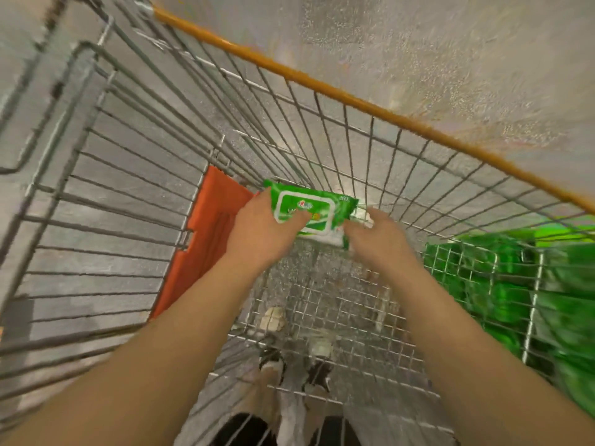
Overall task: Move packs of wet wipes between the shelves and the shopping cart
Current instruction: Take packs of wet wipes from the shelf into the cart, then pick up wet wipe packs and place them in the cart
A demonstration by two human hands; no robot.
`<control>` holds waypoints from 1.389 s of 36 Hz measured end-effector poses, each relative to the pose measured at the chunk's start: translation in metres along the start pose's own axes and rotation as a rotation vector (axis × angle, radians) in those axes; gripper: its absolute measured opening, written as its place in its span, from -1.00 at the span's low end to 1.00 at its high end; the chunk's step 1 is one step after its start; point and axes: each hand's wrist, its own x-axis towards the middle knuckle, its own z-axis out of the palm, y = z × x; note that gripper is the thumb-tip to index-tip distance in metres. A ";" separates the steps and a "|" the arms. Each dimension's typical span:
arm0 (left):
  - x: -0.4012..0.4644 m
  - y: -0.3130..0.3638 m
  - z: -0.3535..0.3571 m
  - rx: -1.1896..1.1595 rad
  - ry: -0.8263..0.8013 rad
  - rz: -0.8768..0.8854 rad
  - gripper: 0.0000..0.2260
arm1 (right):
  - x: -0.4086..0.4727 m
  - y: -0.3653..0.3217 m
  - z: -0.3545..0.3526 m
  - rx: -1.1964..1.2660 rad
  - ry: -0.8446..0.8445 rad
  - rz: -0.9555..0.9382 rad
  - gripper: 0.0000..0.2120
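I look down into a wire shopping cart [370, 149] with an orange top rail. A green pack of wet wipes [314, 209] with a white lid frame is held low inside the basket, near its far end. My left hand [264, 233] grips the pack's left side, thumb across the lid. My right hand [380, 239] holds its right end, fingers curled under the white edge. Both forearms reach down into the cart. More green packs [502, 284] show blurred through the cart's right wall, on a low shelf.
An orange plastic flap [206, 239] of the child seat hangs at the basket's left side. Grey speckled floor [450, 59] surrounds the cart. My feet and dark trousers [289, 381] show through the wire bottom. The cart's folding rear gate stands at the left.
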 end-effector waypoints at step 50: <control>-0.384 0.160 -0.195 0.223 -0.248 0.991 -0.19 | -0.524 0.049 -0.149 -0.205 0.705 0.047 -0.32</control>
